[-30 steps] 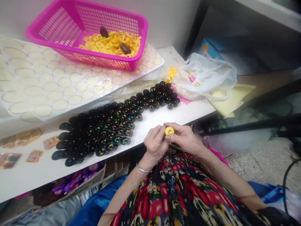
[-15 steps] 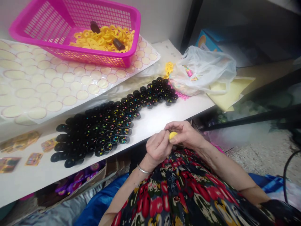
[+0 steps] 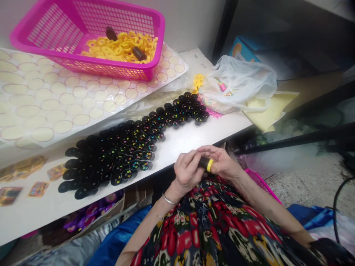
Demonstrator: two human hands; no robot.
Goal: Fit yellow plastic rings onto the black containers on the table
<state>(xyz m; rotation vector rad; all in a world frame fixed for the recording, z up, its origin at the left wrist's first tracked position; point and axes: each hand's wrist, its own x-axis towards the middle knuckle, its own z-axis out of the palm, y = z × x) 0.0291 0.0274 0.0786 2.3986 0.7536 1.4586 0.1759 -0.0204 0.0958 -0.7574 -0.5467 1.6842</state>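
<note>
Both my hands meet just below the white shelf's front edge, over my lap. My left hand grips a small black tube lying sideways. My right hand pinches the yellow ring cap fitted on the tube's right end. A long cluster of black tubes with coloured beads inside stands upright on the white shelf, a little above and left of my hands. A pink basket at the back holds several yellow rings and two dark tubes.
A sheet of round cream stickers lies under and in front of the basket. A clear plastic bag sits at the shelf's right end, next to yellow paper. Small printed stickers lie at the left. A cardboard box sits under the shelf.
The tube has turned from yellow ring facing up to lying sideways, so its black body shows. My hands have shifted slightly right and down. The view moved a little.
</note>
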